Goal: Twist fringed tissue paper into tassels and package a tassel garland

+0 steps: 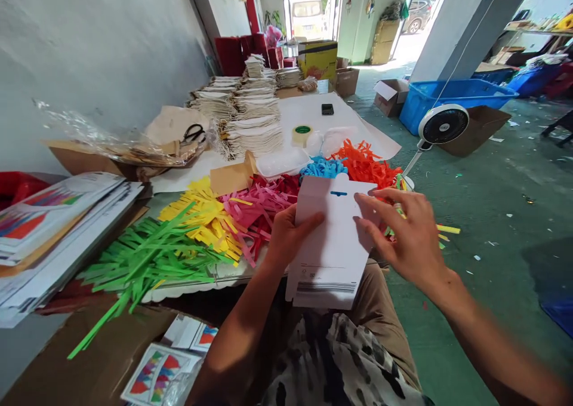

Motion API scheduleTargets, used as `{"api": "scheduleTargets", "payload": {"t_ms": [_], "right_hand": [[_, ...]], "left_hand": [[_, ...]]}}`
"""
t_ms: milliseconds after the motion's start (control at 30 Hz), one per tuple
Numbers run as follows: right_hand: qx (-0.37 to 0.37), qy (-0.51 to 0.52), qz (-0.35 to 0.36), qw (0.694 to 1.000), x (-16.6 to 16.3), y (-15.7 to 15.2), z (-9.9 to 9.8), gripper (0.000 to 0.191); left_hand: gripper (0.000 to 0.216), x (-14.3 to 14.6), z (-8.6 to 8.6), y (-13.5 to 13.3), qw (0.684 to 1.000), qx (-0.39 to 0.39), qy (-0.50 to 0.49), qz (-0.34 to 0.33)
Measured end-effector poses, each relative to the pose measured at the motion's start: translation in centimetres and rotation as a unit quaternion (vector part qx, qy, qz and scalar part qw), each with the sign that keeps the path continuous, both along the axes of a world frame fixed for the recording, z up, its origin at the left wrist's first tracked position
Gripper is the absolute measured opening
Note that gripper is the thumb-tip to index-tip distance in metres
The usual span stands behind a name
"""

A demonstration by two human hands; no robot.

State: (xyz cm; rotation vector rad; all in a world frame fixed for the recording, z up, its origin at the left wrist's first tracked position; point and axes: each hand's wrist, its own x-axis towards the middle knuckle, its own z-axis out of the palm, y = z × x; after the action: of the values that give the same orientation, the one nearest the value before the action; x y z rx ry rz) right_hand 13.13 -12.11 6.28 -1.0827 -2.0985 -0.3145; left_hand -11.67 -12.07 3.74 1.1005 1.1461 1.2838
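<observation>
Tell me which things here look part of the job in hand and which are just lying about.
Likely the job: white carton, held in the left hand; coloured strips; printed packs.
Probably just lying about: fan; blue tub; yellow box.

The white carton (331, 245) blocks direct forward travel; the left hand (293, 230) grips its left edge, and the right hand (407, 233) occupies its upper right side. Beyond the carton, green strips (147, 257), yellow strips (203, 215), pink strips (255, 206), blue strips (323, 167) and orange strips (364, 164) form a loose barrier; cross it from above. Past this barrier, the white sheet (308, 106) offers free room between the stacked bundles (255, 116) and the black device (327, 109); the tape roll (302, 134) obstructs its near end. Rightward, an open route runs above the floor (483, 215), limited forward by the fan (444, 125).
</observation>
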Motion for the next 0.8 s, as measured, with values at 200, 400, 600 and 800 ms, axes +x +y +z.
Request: {"api": "scheduleTargets", "payload": {"t_ms": [200,400,600,800], "right_hand": [[-0.081,0.004,0.052,0.995,-0.9,0.6,0.2,0.035],[-0.126,0.067,0.076,0.987,-0.9,0.2,0.9,0.017],[-0.229,0.297,0.079,0.923,-1.6,0.0,-1.8,0.064],[-0.292,0.394,0.072,0.868,-3.3,0.2,-5.0,0.036]], "left_hand": [[0.046,0.0,0.5,0.0,0.998,0.043,0.046,-0.029],[0.039,0.1,0.5,-0.2,0.994,0.066,0.084,0.032],[0.046,0.7,0.2,0.0,0.995,0.054,-0.016,0.084],[0.062,1.2,-1.9,0.7,0.991,0.078,0.028,0.104]]}}
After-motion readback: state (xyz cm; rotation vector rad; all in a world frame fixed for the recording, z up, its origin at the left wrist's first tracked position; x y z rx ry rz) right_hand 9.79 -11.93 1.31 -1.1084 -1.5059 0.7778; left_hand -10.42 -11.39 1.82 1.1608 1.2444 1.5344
